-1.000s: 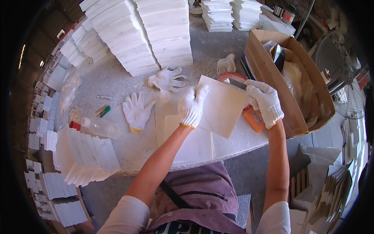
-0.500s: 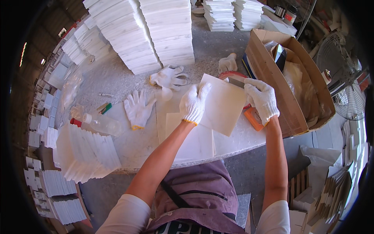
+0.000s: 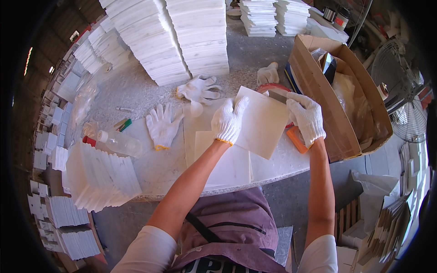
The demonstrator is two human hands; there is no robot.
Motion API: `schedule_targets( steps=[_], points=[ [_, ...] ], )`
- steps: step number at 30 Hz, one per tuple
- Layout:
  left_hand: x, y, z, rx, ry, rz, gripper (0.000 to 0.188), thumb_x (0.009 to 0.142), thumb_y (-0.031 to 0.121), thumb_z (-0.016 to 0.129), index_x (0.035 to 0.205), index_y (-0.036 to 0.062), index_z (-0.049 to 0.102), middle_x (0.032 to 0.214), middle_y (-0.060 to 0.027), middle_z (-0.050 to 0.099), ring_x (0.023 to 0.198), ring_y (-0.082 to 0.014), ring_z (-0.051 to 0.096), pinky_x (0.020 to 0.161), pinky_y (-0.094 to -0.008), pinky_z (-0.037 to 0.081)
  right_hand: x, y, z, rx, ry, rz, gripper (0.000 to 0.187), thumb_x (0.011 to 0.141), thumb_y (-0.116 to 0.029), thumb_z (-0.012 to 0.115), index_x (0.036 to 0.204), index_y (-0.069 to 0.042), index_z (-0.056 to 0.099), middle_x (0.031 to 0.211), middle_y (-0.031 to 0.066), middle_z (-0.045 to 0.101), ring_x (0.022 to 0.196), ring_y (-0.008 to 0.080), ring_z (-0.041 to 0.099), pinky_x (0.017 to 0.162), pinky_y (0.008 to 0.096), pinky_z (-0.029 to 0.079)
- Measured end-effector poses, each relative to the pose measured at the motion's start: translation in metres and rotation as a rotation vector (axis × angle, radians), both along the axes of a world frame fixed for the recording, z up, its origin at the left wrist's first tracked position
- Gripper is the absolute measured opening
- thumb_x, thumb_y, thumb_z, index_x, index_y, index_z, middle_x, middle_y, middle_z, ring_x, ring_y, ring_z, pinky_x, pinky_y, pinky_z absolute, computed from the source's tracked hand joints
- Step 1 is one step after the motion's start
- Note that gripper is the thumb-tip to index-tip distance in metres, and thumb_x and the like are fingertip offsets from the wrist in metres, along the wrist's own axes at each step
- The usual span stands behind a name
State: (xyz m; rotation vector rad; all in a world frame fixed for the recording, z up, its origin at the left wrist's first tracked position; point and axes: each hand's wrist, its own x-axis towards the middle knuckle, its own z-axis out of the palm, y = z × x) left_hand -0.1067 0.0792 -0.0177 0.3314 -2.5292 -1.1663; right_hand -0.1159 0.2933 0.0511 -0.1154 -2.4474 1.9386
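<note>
My left hand [image 3: 228, 120], in a white knit glove, grips the left edge of a thin, square off-white tile [image 3: 261, 125], held tilted over the table. My right hand [image 3: 307, 117], gloved alike, pinches a flat grey metal blade [image 3: 276, 96] by its right end. The blade lies by the tile's upper right corner; whether they touch I cannot tell. Beneath the held tile, more flat tiles [image 3: 223, 166] rest on the table. An orange-framed object [image 3: 297, 139] lies below my right hand, partly covered by it.
Spare white gloves [image 3: 164, 126] lie left of my hands. A clear bottle [image 3: 120, 144] stands behind a leaning row of tiles [image 3: 102, 175]. Tall tile stacks [image 3: 198, 38] rise at the back. An open cardboard box [image 3: 334, 118] and a fan [image 3: 396, 86] are at right.
Both hands, the tile and the blade keep nearly the same pose. My right hand has shifted very slightly left toward the tile; the whole view has moved a little.
</note>
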Motion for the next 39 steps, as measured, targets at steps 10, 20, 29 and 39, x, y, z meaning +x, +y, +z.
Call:
schedule_targets(
  steps=[10, 20, 29, 39],
  points=[
    [0.001, -0.001, 0.003, -0.051, -0.006, -0.038, 0.051, 0.092, 0.053, 0.054, 0.085, 0.0033, 0.063, 0.079, -0.0224, 0.065, 0.076, -0.042, 0.062, 0.066, -0.0498, 0.046, 0.0, -0.001, -0.007, -0.006, 0.021, -0.002, 0.025, 0.09, -0.013, 0.064, 0.111, 0.0, 0.071, 0.077, 0.0046, 0.064, 0.062, 0.0091, 0.053, 0.054, 0.0235, 0.043],
    [0.001, 0.001, 0.005, -0.008, -0.001, -0.07, 0.054, 0.094, 0.052, 0.053, 0.082, -0.0005, 0.059, 0.08, -0.0247, 0.062, 0.075, -0.0424, 0.059, 0.067, -0.0484, 0.045, 0.004, -0.003, -0.007, -0.044, 0.031, -0.015, 0.023, 0.089, -0.01, 0.064, 0.108, 0.001, 0.071, 0.08, 0.0066, 0.067, 0.065, 0.0105, 0.058, 0.057, 0.0262, 0.048],
    [-0.005, -0.002, -0.006, -0.047, -0.037, -0.079, 0.057, 0.094, 0.055, 0.05, 0.082, 0.0008, 0.06, 0.08, -0.0251, 0.063, 0.077, -0.0435, 0.06, 0.067, -0.0495, 0.045, -0.007, 0.008, -0.023, -0.037, 0.112, -0.08, 0.029, 0.091, -0.014, 0.063, 0.115, 0.002, 0.068, 0.08, 0.0041, 0.065, 0.061, 0.0073, 0.053, 0.052, 0.0219, 0.043],
    [-0.02, -0.008, -0.017, 0.051, -0.092, -0.231, 0.061, 0.096, 0.055, 0.042, 0.088, -0.0004, 0.064, 0.085, -0.0258, 0.065, 0.083, -0.044, 0.061, 0.071, -0.0488, 0.046, 0.017, 0.026, -0.014, -0.302, -0.195, -0.054, 0.037, 0.094, -0.015, 0.059, 0.126, 0.004, 0.057, 0.074, -0.0013, 0.057, 0.05, 0.0021, 0.042, 0.043, 0.0167, 0.032]
  ],
)
